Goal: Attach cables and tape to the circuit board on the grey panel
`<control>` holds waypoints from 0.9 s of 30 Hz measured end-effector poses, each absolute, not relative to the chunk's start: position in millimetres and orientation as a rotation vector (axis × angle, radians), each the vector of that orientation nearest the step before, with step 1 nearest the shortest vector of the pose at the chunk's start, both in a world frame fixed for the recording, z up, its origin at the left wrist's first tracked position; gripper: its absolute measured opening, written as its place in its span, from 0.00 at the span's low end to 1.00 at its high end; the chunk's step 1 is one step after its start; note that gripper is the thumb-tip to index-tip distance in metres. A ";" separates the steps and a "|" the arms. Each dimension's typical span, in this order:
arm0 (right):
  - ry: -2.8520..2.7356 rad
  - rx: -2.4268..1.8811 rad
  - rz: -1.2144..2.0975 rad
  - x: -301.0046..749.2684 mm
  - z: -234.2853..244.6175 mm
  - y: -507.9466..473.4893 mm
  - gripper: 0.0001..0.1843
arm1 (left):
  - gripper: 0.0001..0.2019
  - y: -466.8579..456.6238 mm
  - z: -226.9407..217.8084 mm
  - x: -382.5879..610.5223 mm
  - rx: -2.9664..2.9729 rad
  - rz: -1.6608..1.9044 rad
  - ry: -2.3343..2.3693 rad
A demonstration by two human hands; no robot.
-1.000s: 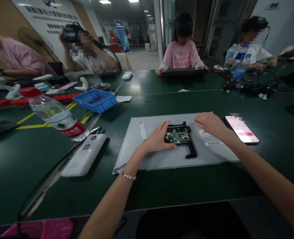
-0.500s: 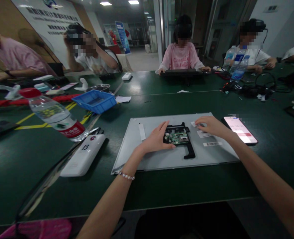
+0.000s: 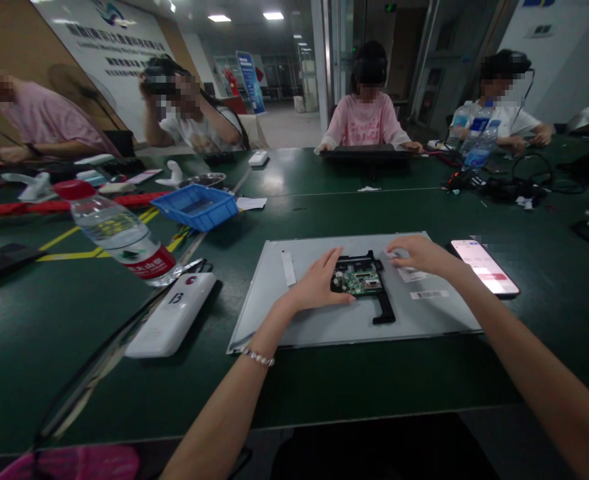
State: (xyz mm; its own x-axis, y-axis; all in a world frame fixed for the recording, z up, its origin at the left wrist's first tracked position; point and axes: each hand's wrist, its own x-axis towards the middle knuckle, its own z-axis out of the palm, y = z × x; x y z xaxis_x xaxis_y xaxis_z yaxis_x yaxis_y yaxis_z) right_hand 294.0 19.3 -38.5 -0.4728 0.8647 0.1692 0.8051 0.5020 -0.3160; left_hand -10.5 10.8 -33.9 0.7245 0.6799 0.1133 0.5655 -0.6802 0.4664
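Observation:
A flat grey display panel [image 3: 319, 330] lies on the green table with a black plastic frame [image 3: 385, 310] on top, which carries a green circuit board [image 3: 358, 283]. My left hand [image 3: 317, 283] spans the frame's left end, fingers at its upper edge and thumb along its lower edge. To the right of the frame, my right hand [image 3: 414, 253] pinches its thumb and fingertips together just above the panel. A pale scrap shows at those fingertips, too small to name. Beneath that hand is a barcode label [image 3: 428, 295], and a white strip [image 3: 288, 268] lies left of the frame.
A lit phone [image 3: 484, 267] lies right of the panel. On the left are a white power bank [image 3: 172, 317], a tilted water bottle [image 3: 124, 233] and a blue plastic tray [image 3: 197, 207]. Several people sit across the table [image 3: 314, 213], some wearing headsets.
The whole view has shifted slightly, so everything appears a little lower. My left hand keeps its place on the frame, and my right hand remains pinched over the labels.

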 end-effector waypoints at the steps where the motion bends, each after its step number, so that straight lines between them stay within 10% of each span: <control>1: -2.454 -1.400 0.303 298.6 -40.7 19.3 0.13 | 0.53 10.7 -33.9 -10.6 2.528 0.388 0.960; 27: -2.451 -1.388 0.287 299.7 -46.5 29.5 0.10 | 0.53 10.9 -34.8 -12.6 2.526 0.383 0.966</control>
State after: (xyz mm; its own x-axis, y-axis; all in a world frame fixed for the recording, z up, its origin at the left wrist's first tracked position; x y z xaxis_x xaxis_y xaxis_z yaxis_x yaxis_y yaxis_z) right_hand 299.7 29.5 -46.5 -0.4832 0.8594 0.1675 0.7975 0.5109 -0.3209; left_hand -12.6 10.9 -34.8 0.7226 0.6828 0.1077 0.5711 -0.6774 0.4637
